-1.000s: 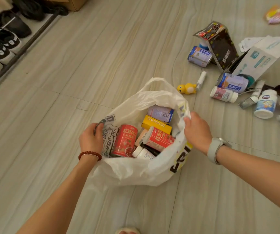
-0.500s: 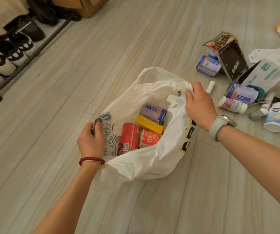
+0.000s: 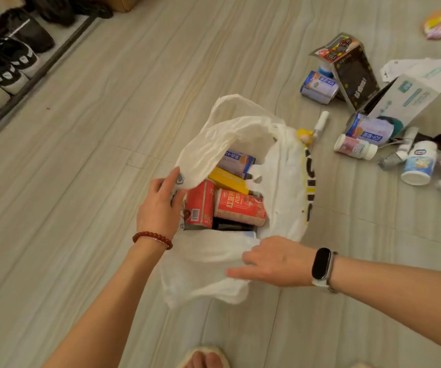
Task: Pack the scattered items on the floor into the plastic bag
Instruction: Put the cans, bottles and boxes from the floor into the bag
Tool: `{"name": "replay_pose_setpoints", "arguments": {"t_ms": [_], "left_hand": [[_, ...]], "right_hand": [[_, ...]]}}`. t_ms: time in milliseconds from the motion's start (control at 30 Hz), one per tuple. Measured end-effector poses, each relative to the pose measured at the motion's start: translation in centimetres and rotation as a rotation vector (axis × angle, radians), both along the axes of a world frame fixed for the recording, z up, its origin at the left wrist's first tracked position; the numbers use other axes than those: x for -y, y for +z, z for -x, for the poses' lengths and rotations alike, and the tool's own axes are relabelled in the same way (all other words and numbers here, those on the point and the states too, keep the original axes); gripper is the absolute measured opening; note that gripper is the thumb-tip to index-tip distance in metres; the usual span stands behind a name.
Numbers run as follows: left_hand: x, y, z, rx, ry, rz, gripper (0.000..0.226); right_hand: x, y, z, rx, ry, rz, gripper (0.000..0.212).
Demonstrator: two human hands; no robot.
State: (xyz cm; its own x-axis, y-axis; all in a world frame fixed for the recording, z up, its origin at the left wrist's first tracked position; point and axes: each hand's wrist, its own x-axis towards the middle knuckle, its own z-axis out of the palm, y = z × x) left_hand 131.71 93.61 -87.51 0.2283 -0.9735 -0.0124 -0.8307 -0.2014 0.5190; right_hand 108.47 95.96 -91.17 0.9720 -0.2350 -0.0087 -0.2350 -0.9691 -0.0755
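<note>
1. White plastic, thin and crinkled, is what we have under both hands: the plastic bag (image 3: 283,187) sits on the pale wood-look floor (image 3: 107,155) with its mouth open.
2. Our right hand (image 3: 272,261), nearest to us and wearing a dark wristband (image 3: 321,264), lies over the bag's near rim with fingers stretched out flat, gripping nothing that we can see.
3. Our left hand (image 3: 161,205), with a red bead bracelet (image 3: 152,238) at the wrist, pinches the bag's left edge between thumb and fingers.
4. Between the two hands, inside the bag, lie two red cans (image 3: 219,205), with a yellow box (image 3: 228,180) and a blue-and-white can (image 3: 236,162) just beyond them.
5. Beyond our right hand, outside the bag, a small yellow toy (image 3: 305,136) touches the bag's far side.
6. Farther off to the right of that hand, items lie scattered on the floor: white pill bottles (image 3: 418,166), blue-and-white cans (image 3: 319,86), a dark carton (image 3: 355,75) and a pale box (image 3: 405,99).
7. Far beyond our left hand, shoes (image 3: 6,73) sit on a low rack.
</note>
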Motion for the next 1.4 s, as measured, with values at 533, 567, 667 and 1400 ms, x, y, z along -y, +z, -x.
{"name": "replay_pose_setpoints", "arguments": {"t_ms": [533, 567, 667, 1400], "left_hand": [[-1.6, 3.7, 7.8, 0.182, -0.196, -0.044, 0.026], [-1.1, 4.0, 7.9, 0.249, -0.205, -0.004, 0.028], [2.0, 4.0, 7.9, 0.291, -0.248, 0.186, 0.027], [14.1, 0.7, 12.6, 0.179, -0.725, -0.242, 0.038]], "right_hand": [[8.4, 4.1, 12.9, 0.051, -1.078, 0.151, 0.038], [8.0, 4.1, 11.9, 0.112, -1.127, 0.048, 0.042], [6.7, 4.9, 8.7, 0.389, -1.237, -0.377, 0.049], [5.1, 5.7, 9.8, 0.617, -1.583, -1.644, 0.050]]}}
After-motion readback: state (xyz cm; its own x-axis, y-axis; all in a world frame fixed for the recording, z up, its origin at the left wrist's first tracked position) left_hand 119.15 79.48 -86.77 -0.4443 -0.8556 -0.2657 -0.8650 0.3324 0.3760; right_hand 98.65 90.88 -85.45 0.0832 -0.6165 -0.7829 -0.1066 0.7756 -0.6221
